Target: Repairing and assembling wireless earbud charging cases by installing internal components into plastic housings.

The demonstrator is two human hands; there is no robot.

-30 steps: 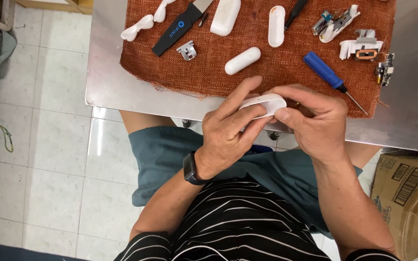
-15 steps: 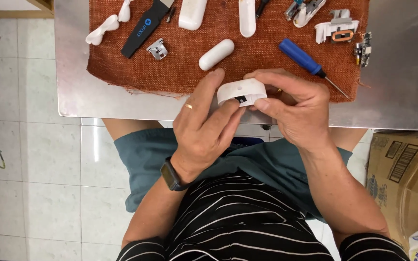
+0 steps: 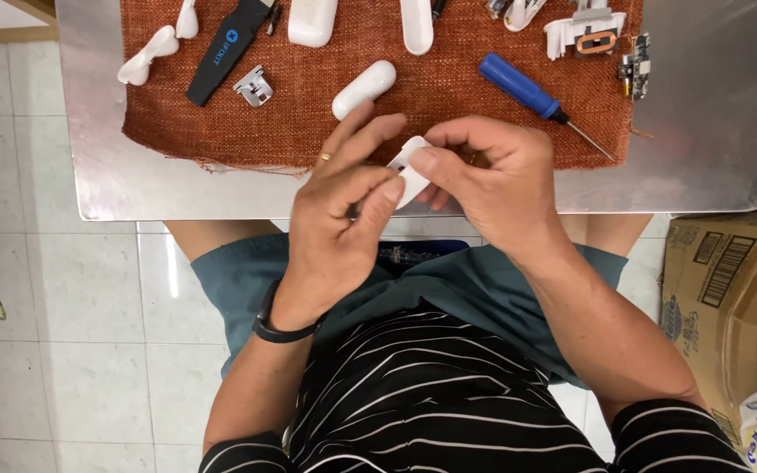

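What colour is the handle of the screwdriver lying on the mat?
Blue; the screwdriver lies on the rust-orange mat, clearest in the head view.

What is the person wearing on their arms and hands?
The left hand has a gold ring on one finger and a black band round the wrist. The right hand wears nothing. Black sleeves with thin white stripes stop near the elbows.

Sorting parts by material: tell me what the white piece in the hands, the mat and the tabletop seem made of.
White piece: likely smooth plastic, rounded edges, slight sheen. Mat: coarse woven rust-orange cloth, perhaps burlap, with frayed edges. Tabletop: probably brushed metal, grey with soft glare.
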